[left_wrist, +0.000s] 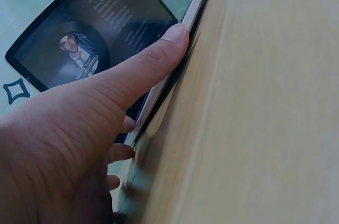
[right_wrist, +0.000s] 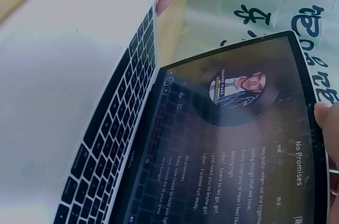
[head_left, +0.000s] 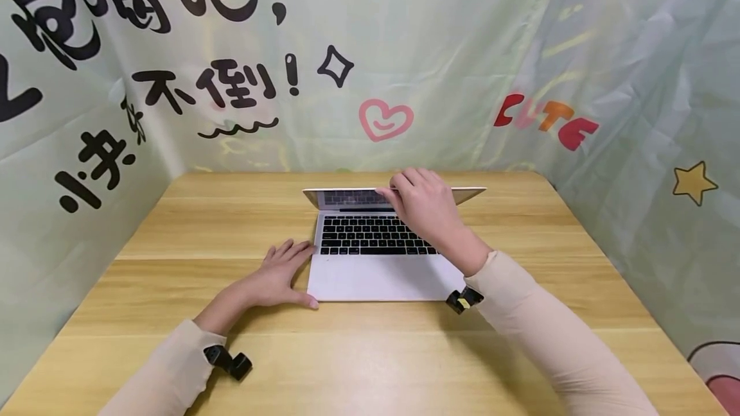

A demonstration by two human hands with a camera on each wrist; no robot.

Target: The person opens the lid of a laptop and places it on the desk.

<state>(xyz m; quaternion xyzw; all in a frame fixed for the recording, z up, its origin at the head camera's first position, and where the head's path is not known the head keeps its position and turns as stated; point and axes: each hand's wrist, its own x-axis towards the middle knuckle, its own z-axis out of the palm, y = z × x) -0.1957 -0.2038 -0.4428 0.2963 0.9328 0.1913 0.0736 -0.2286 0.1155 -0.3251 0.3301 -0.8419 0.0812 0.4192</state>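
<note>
A silver laptop (head_left: 370, 278) lies on the wooden table, its black keyboard (head_left: 370, 235) uncovered and its lid raised at an angle. The lit screen (right_wrist: 233, 123) shows a round portrait and lines of song lyrics in the right wrist view. My right hand (head_left: 424, 207) reaches over the keyboard and grips the lid's top edge, thumb on the screen side. At the laptop's left side, my left hand (head_left: 277, 281) rests with fingers stretched along the edge. Its thumb touches the front left corner, and the left wrist view shows that thumb lying straight on the rim.
The wooden table (head_left: 376, 358) extends around the laptop. Behind it and at both sides hangs a pale green cloth (head_left: 451, 50) printed with dark characters, a pink heart and coloured letters. Small black cameras (head_left: 231, 363) sit on both wrists.
</note>
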